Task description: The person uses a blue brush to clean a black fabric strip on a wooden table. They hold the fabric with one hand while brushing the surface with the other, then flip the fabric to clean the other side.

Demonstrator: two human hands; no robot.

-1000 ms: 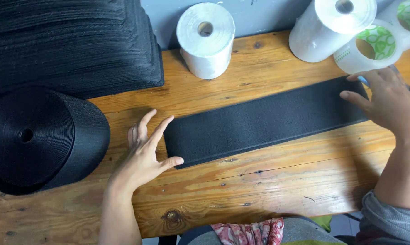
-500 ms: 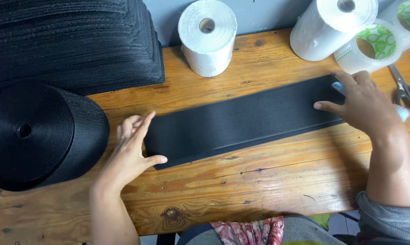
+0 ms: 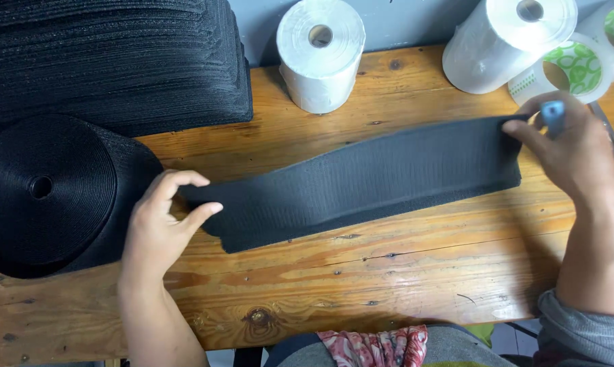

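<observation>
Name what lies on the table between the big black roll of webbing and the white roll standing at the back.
In the head view, a stack of black strips lies between the black roll of webbing and the white roll; beyond the stack, bare wooden table.

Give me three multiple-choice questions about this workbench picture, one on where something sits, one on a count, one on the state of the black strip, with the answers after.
1. Where is the big black webbing roll?
A. At the table's left end
B. Beside the scissors
C. On the person's lap

2. How many plain white rolls stand at the back of the wooden table?
A. One
B. Two
C. Four

3. What state is the black strip in?
A. Coiled up tight
C. Cut in two
B. Held at both ends, partly lifted

Answers:
1 A, it sits next to the left hand.
2 B, one at centre and one to the right.
3 B, the left hand and right hand each pinch an end.
</observation>
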